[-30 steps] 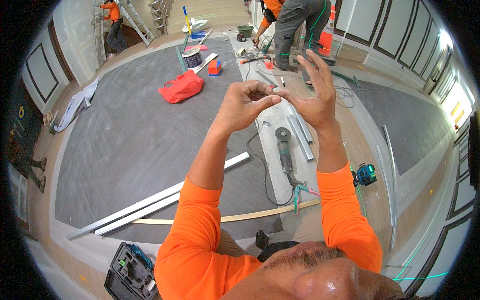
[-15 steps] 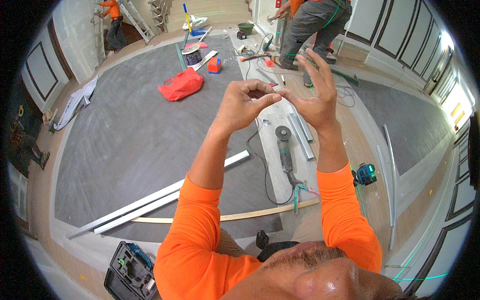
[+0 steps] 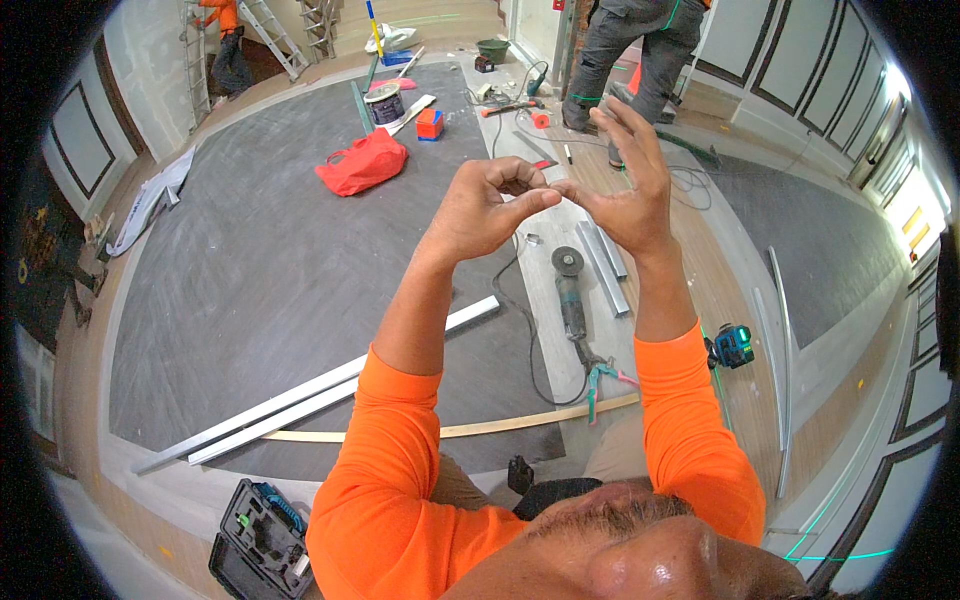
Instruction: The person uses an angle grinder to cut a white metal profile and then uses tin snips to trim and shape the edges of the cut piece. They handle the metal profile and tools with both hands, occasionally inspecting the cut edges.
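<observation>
Metal channels (image 3: 603, 270), 2, on pale floor strip (image 3: 600, 337) beside angle grinder (image 3: 571, 305), partly hidden by right hand (image 3: 630, 195), its grip spread, thumb meeting fingertips of left hand (image 3: 487, 212), left grip curled, cannot tell if pinching anything

Both my forearms (image 3: 412, 310) are up & fwd. My L hand (image 3: 490, 210) is half-curled, thumb twd my R hand (image 3: 638, 195), whose thumb meets L fingertips, other fingers fanned up.

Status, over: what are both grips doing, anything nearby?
Left grip, right grip: raised, close together. Anything pinched: too small to tell. Grinder, metal channels lie below, untouched.
</observation>
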Action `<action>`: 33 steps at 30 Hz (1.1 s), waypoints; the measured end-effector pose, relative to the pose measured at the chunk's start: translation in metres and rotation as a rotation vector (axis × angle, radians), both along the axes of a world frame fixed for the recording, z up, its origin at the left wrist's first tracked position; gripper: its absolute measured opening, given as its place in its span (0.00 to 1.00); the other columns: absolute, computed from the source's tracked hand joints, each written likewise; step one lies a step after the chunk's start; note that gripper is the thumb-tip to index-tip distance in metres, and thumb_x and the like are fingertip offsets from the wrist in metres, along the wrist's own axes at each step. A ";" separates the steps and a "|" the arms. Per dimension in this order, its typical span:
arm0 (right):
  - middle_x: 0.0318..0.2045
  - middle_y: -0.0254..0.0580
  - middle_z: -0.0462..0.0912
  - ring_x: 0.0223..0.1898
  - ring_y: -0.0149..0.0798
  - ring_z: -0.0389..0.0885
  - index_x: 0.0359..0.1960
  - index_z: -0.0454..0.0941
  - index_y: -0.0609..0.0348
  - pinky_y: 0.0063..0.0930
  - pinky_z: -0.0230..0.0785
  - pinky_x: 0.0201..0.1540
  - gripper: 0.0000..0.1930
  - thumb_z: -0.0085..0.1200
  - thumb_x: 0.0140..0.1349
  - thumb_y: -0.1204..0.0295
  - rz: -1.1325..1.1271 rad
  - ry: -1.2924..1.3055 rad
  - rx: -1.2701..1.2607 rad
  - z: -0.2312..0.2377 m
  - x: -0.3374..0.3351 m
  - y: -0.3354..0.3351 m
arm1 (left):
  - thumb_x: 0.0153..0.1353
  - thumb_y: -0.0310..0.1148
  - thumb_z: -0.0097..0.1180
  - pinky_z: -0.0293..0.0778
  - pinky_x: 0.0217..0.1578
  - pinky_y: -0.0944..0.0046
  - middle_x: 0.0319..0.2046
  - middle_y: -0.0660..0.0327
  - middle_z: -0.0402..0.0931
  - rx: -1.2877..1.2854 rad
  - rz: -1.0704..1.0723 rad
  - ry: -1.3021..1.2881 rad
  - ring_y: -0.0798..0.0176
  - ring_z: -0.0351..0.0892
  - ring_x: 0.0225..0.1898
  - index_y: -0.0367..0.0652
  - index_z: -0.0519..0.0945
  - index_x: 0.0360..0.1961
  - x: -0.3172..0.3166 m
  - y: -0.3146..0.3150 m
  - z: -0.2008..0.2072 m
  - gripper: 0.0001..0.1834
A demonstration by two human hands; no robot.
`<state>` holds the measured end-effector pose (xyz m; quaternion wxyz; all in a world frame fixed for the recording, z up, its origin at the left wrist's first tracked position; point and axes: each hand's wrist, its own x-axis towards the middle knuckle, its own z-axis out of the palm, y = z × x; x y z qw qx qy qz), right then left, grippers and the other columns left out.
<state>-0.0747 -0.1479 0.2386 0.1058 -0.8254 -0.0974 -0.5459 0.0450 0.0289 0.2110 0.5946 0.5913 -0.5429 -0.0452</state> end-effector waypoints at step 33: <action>0.58 0.55 0.75 0.60 0.55 0.74 0.57 0.76 0.63 0.43 0.66 0.61 0.39 0.77 0.42 0.60 -0.070 0.010 -0.113 0.016 -0.022 0.000 | 0.59 0.35 0.69 0.73 0.33 0.73 0.26 0.68 0.80 -0.152 0.055 -0.145 0.76 0.76 0.30 0.37 0.85 0.32 -0.016 -0.015 -0.005 0.11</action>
